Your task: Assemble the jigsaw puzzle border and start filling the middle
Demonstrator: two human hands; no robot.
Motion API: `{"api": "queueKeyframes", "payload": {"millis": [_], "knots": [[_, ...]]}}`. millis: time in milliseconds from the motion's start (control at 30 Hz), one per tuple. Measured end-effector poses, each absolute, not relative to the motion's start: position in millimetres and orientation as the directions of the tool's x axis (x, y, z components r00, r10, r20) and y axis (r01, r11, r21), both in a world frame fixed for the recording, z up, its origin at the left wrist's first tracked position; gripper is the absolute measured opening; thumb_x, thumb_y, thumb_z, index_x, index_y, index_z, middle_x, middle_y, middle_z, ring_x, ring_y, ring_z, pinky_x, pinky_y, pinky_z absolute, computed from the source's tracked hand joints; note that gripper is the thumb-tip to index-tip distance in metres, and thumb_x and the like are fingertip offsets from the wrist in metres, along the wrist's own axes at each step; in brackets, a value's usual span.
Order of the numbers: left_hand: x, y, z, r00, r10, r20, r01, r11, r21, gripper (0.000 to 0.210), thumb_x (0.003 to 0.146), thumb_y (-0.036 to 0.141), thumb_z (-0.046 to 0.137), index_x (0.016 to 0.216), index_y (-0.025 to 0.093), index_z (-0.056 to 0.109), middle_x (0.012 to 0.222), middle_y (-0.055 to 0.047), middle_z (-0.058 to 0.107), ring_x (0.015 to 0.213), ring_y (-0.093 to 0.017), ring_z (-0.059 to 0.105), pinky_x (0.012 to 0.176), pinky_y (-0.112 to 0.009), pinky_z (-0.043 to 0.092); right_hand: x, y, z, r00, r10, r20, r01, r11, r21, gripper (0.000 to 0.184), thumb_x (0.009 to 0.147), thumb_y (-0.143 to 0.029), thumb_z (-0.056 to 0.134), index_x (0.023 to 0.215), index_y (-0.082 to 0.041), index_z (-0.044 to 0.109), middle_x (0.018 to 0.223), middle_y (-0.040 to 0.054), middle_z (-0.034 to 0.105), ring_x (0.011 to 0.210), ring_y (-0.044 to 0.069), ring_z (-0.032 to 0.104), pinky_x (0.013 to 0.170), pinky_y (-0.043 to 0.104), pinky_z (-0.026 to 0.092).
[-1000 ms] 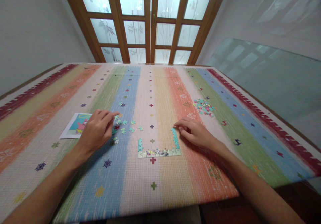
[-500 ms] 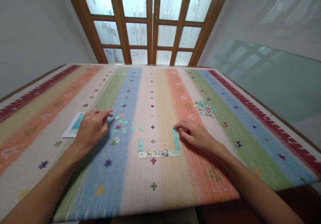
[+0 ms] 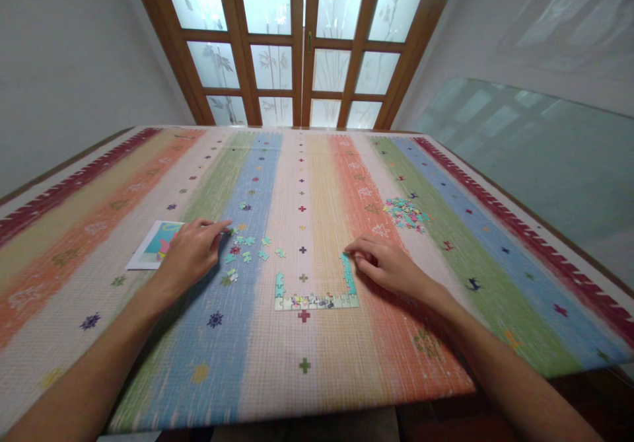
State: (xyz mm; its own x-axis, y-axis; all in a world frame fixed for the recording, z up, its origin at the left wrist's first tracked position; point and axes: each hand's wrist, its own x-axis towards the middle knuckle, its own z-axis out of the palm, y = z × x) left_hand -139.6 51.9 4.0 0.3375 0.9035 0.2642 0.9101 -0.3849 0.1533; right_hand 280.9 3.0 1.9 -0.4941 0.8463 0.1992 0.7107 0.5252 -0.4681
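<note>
My left hand (image 3: pixel 197 249) is over the right part of a picture card (image 3: pixel 151 250). Its index finger stretches out to the near edge of the loose jigsaw pieces (image 3: pixel 249 241), and its fingers hold nothing that I can see. A U-shaped strip of joined jigsaw pieces (image 3: pixel 317 303) lies in front of me, with turquoise sides and a pale bottom row. My right hand (image 3: pixel 384 260) is curled closed at the upper end of its right side, fingertips on the topmost turquoise piece (image 3: pixel 345 258). The fingertips partly hide that piece.
A heap of mixed jigsaw pieces (image 3: pixel 406 213) lies farther off on the right. The striped tablecloth (image 3: pixel 277 376) covers the table, whose front edge is near me. Wooden doors with frosted panes (image 3: pixel 270 65) stand beyond the far edge.
My left hand has shifted slightly right, toward the loose pieces, uncovering more of the picture card. My right hand keeps its place on the turquoise side.
</note>
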Motion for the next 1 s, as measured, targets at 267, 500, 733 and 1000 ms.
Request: {"api": "queueKeyframes", "payload": {"millis": [267,500,733,1000], "knots": [[-136.6,50.1,15.9,0.325,0.917,0.230,0.910,-0.370,0.189,0.028,0.093,0.027,0.053,0.108,0.017,0.075,0.098,-0.012,0.074,0.099,-0.030,0.064,0.094,-0.047,0.052,281.7,3.1,0.7,-0.492,0.846,0.204,0.711,0.526,-0.466,0.028,0.094,-0.011,0.048,0.108,-0.021,0.069,0.102,0.0087,0.072,0.088,0.022,0.068,0.080,0.037,0.052],[-135.5,46.0,27.0,0.435,0.885,0.165,0.873,-0.459,0.162,0.018,0.082,0.035,0.060,0.082,0.021,0.072,0.081,-0.009,0.073,0.081,-0.030,0.064,0.083,-0.046,0.050,281.1,2.9,1.7,-0.494,0.844,0.208,0.713,0.530,-0.459,0.028,0.093,-0.010,0.048,0.107,-0.020,0.070,0.099,0.0090,0.072,0.086,0.022,0.067,0.079,0.036,0.052],[-140.8,47.9,28.7,0.512,0.859,0.023,0.820,-0.497,0.284,0.030,0.086,0.047,0.061,0.082,0.023,0.077,0.086,-0.009,0.074,0.081,-0.029,0.068,0.078,-0.044,0.051,280.7,3.5,3.4,-0.494,0.845,0.206,0.714,0.530,-0.458,0.028,0.092,-0.009,0.049,0.106,-0.020,0.070,0.098,0.0089,0.072,0.084,0.021,0.066,0.077,0.036,0.052],[-141.7,49.1,21.4,0.520,0.850,0.078,0.771,-0.507,0.386,0.024,0.085,0.043,0.063,0.090,0.022,0.073,0.088,-0.007,0.073,0.081,-0.025,0.067,0.079,-0.039,0.053,281.3,3.2,3.3,-0.492,0.849,0.193,0.719,0.521,-0.460,0.030,0.092,-0.009,0.050,0.108,-0.022,0.071,0.099,0.0082,0.073,0.087,0.022,0.068,0.079,0.036,0.052]]}}
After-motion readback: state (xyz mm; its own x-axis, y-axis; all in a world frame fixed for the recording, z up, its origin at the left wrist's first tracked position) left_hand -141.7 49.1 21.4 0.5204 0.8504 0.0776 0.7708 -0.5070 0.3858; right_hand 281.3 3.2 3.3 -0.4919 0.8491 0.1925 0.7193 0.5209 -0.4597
